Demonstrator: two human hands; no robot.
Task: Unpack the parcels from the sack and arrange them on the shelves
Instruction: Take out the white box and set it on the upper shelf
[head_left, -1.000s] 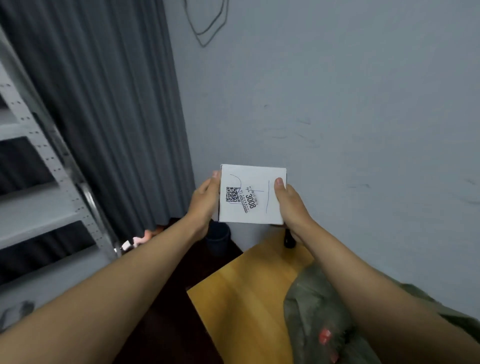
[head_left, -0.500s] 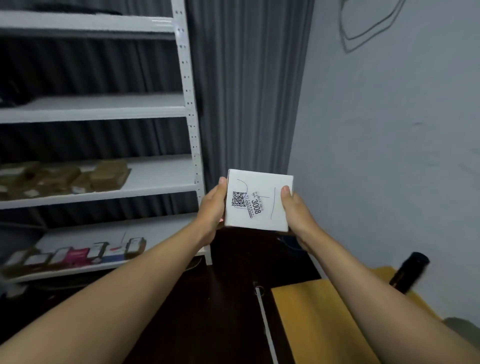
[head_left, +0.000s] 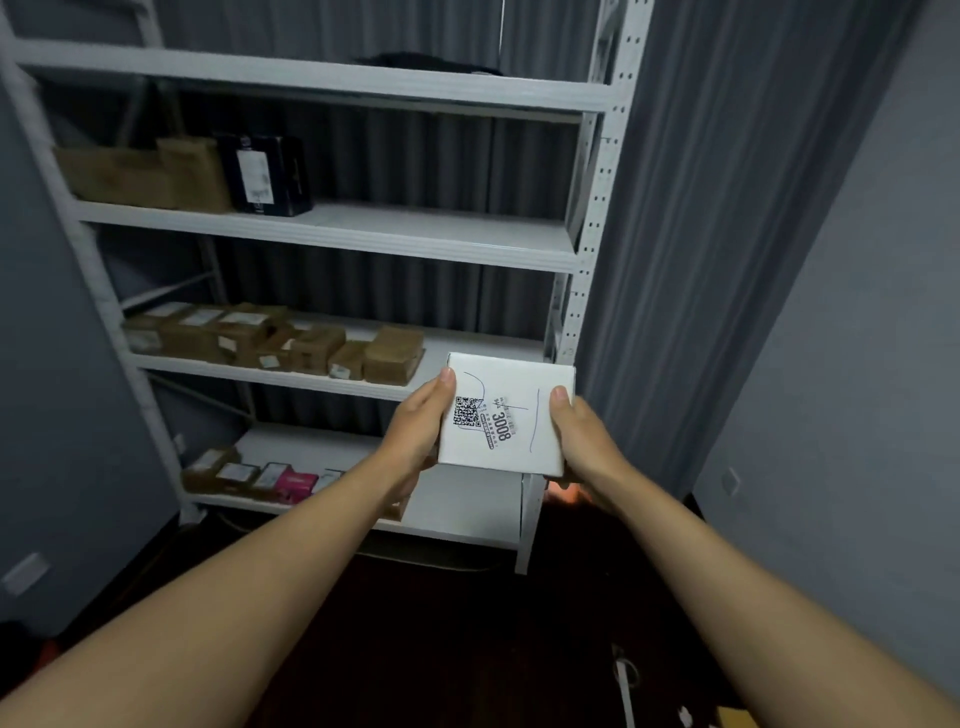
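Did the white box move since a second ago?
Yes. The white box, held in the left hand and right hand, has swung left, away from the wall, and now sits in front of the shelf rack.

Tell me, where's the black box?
Head view: the black box stands left on the second shelf from the top, right beside the brown parcels.

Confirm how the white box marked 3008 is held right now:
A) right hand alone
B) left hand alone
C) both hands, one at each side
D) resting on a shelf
C: the left hand and right hand grip opposite sides of the white box, held in front of the shelves.
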